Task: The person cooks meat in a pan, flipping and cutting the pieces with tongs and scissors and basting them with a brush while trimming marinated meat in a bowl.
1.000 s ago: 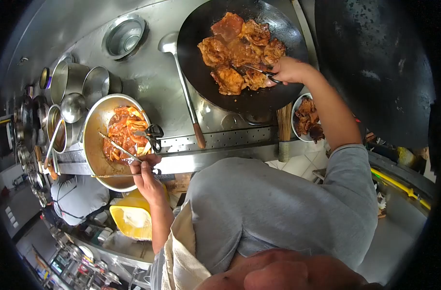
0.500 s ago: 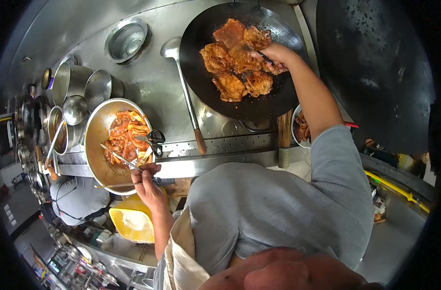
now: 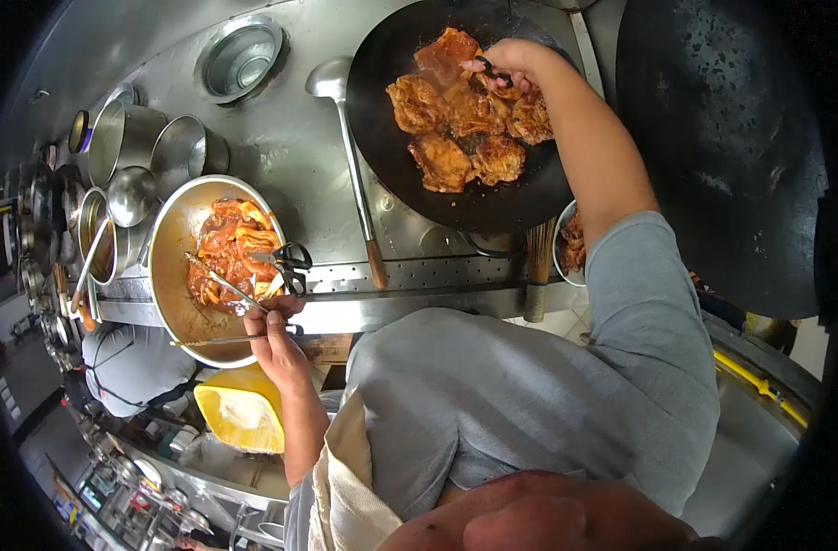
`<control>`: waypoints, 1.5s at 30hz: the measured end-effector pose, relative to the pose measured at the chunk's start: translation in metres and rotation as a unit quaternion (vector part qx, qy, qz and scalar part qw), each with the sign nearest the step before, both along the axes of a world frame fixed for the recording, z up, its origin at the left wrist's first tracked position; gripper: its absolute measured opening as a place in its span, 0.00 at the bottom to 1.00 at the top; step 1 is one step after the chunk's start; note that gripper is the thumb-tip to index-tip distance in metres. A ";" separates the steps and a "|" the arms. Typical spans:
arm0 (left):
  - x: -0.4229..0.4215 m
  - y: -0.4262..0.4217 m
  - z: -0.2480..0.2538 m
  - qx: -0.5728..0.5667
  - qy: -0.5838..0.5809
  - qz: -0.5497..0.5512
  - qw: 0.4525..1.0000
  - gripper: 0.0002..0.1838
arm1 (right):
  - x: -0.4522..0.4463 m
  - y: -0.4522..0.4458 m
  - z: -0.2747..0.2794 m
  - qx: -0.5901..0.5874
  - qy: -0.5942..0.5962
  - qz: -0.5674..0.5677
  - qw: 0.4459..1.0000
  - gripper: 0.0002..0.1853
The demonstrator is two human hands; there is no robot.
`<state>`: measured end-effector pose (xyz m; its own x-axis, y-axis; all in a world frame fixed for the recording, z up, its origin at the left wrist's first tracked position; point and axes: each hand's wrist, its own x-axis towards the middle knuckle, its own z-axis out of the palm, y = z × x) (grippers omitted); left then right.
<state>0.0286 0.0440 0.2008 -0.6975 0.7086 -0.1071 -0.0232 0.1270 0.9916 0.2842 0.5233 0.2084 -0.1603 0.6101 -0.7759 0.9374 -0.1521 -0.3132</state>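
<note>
Steel counter (image 3: pixel 301 151) below, the right hand (image 3: pixel 520 64) grips black handles (image 3: pixel 498 76) — the left hand (image 3: pixel 277 344) pinches metal tongs (image 3: pixel 241 293).

A steel tabletop (image 3: pixel 299 156) has a perforated strip (image 3: pixel 437 273) along its front edge. A black wok (image 3: pixel 492 209) sits toward the right. Left of it lies a ladle (image 3: pixel 356 184), its wooden handle toward that edge. A metal basin (image 3: pixel 215 64) stands farther back, two pots (image 3: pixel 143 138) stand left, and a large bowl (image 3: pixel 171 266) overhangs the front.

Plain grey cloth shirt (image 3: pixel 520 395), lower centre; short loose grey sleeve (image 3: pixel 635 285), centre right; creased cream cloth (image 3: pixel 347 464), bottom centre-left.
</note>
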 end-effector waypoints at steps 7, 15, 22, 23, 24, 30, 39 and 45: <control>-0.001 -0.006 0.000 0.022 -0.025 0.019 0.999 0.08 | 0.016 0.002 -0.011 -0.051 -0.018 -0.023 0.998 0.28; -0.001 -0.009 0.004 0.027 -0.020 0.026 0.999 0.08 | 0.054 -0.037 -0.046 0.061 0.062 -0.037 0.996 0.27; 0.000 -0.008 0.008 0.025 -0.013 0.016 0.999 0.09 | 0.066 -0.055 -0.065 0.038 0.048 -0.044 0.997 0.32; 0.000 -0.007 0.009 0.025 -0.012 0.013 1.000 0.09 | 0.068 -0.060 -0.060 -0.004 0.036 -0.066 0.997 0.36; 0.001 -0.007 0.011 0.022 -0.010 0.012 1.000 0.09 | 0.072 -0.068 -0.055 -0.004 0.037 -0.070 0.997 0.36; 0.003 -0.002 0.011 0.023 -0.037 0.030 0.999 0.08 | 0.114 -0.123 -0.002 0.085 0.043 -0.039 0.995 0.34; 0.007 0.004 0.015 0.025 -0.030 -0.028 0.999 0.07 | 0.145 -0.185 0.047 0.228 -0.131 -0.040 0.964 0.25; 0.007 -0.002 0.013 0.058 -0.025 -0.043 0.997 0.07 | 0.140 -0.175 0.046 0.216 -0.058 -0.066 0.973 0.25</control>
